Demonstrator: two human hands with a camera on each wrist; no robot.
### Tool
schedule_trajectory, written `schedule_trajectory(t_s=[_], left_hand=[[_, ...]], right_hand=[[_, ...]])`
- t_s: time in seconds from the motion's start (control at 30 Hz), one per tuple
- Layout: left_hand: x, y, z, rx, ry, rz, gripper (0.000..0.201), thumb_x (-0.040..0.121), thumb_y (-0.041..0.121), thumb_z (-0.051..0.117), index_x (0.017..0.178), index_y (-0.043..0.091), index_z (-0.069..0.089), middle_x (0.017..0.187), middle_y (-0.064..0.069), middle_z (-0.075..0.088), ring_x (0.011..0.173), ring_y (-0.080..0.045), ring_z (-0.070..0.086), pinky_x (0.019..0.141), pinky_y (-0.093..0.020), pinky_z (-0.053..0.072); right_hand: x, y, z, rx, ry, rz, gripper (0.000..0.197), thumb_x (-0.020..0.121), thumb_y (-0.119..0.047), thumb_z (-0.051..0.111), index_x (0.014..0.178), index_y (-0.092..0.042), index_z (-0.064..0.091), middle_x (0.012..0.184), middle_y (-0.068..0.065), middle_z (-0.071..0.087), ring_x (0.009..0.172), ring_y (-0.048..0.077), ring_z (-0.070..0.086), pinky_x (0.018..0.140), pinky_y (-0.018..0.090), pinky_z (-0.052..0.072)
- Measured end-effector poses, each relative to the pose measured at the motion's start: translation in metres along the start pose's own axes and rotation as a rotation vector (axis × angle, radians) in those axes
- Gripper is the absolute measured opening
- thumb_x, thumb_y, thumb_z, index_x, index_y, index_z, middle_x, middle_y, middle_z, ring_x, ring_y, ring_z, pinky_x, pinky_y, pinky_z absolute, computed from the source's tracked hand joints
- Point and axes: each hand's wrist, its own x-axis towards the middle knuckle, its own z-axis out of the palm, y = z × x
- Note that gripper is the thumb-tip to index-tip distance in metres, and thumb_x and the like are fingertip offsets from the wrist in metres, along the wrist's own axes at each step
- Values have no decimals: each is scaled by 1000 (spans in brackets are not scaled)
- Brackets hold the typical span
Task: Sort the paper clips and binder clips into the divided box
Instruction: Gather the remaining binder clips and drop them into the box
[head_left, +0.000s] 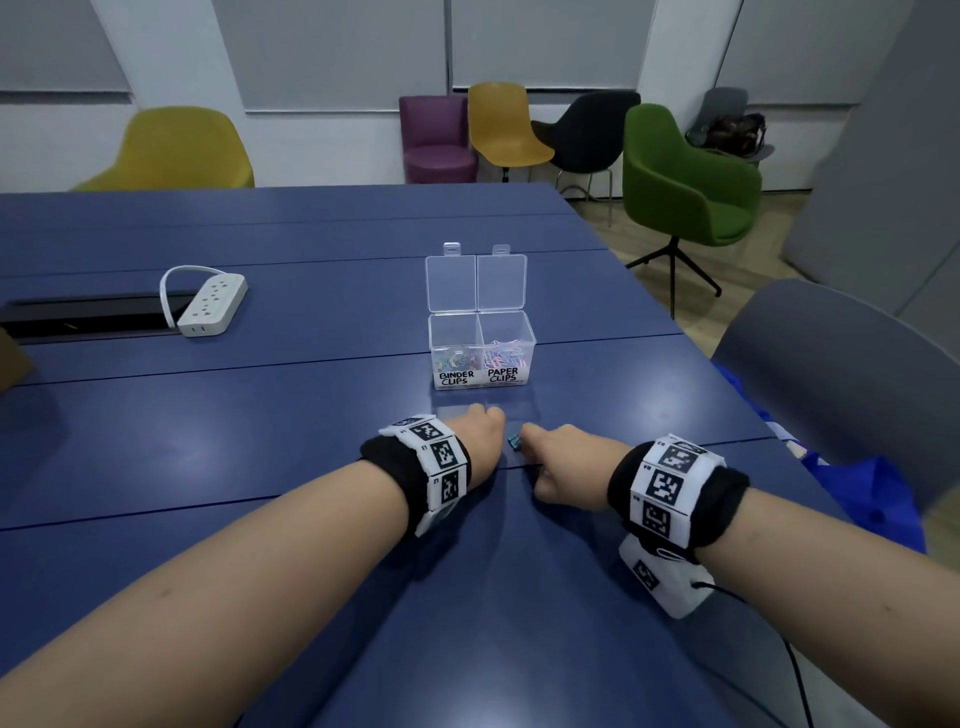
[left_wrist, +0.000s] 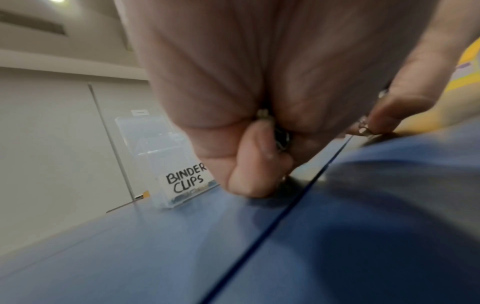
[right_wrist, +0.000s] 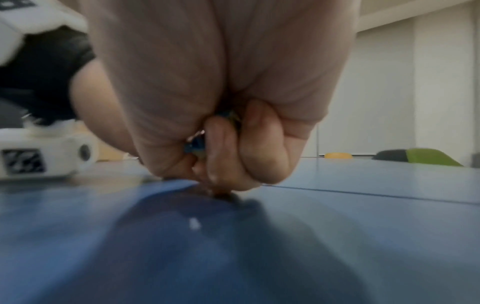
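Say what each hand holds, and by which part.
Both hands are curled round small clips. The left hand enfolds a dark clip; the right hand a blue clip. The held part is hidden.

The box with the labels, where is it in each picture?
Head: the box stands mid-table, beyond both hands, lids open.
Left wrist: the box's "BINDER CLIPS" side shows left of the curled fingers.
Right wrist: not in it.
Shared landmark: the blue table, in all three.
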Motion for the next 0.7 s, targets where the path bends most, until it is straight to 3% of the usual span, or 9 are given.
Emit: schedule_trajectory(t_s=[0.1, 0.2, 0.3, 0.37, 0.43, 0.5, 0.53, 0.6, 0.7], left_hand=[[-3, -4, 0, -21, 1, -8, 34, 90, 0, 47, 122, 0, 37, 126, -19, 42, 108, -37, 57, 87, -46, 45], [-5, -11, -4, -91, 2, -23, 28, 91, 4, 47, 117, 1, 38, 121, -20, 48, 105, -38, 55, 84, -43, 44], [-6, -21, -10, -223, 95, -60, 26, 96, 14, 41, 118, -1, 45, 118, -20, 58, 108, -34, 57, 85, -36, 44], [-7, -27, -14, -285, 87, -86, 21, 98, 16, 38, 108, 4, 51, 114, -18, 61, 108, -33, 58, 86, -34, 44], [-6, -34, -17, -295, 5, -113, 16, 98, 18, 38, 91, 13, 52, 104, -14, 63, 97, -29, 61, 82, -32, 47], [-4, -40, -20, -312, -96, -141, 19, 96, 19, 42, 80, 16, 53, 90, -10, 62, 77, -22, 60, 69, -29, 50], [-3, -41, -22, -359, -137, -154, 21, 96, 19, 44, 78, 16, 53, 81, -7, 60, 65, -19, 59, 60, -26, 49], [-6, -42, -25, -485, -202, -196, 18, 95, 14, 46, 81, 11, 56, 66, -4, 54, 44, -15, 52, 47, -22, 42], [-7, -45, -26, -653, -234, -256, 16, 94, 9, 47, 84, 4, 58, 64, -8, 49, 49, -20, 43, 49, -24, 38]], right_hand=[[4, 11, -8, 123, 75, 64, 13, 85, -16, 48, 92, -13, 58, 92, 9, 63, 76, 22, 49, 67, 26, 41], [10, 22, -13, 447, 143, 164, 13, 87, -14, 44, 76, -12, 50, 66, 5, 53, 50, 19, 44, 46, 22, 38], [14, 25, -17, 476, 164, 182, 24, 93, -21, 48, 71, -13, 46, 59, 0, 55, 49, 20, 47, 41, 20, 37], [18, 20, -18, 347, 199, 156, 18, 94, -20, 45, 77, -16, 47, 70, 1, 63, 64, 22, 54, 52, 23, 41], [21, 12, -16, 252, 193, 113, 10, 93, -16, 41, 97, -17, 51, 88, 9, 63, 74, 25, 53, 67, 28, 43], [24, 4, -13, 150, 108, 85, 25, 95, -18, 43, 120, -16, 46, 102, 16, 60, 80, 28, 52, 75, 36, 46], [25, 0, -11, 94, 68, 74, 28, 96, -19, 43, 123, -13, 43, 107, 19, 59, 83, 30, 52, 76, 38, 46], [27, -7, -11, -1, 38, 46, 21, 96, -17, 44, 115, -8, 40, 110, 22, 58, 82, 32, 51, 70, 37, 42], [31, -14, -13, -80, 27, 25, 13, 96, -16, 45, 99, -9, 35, 114, 24, 57, 92, 37, 56, 69, 34, 36]])
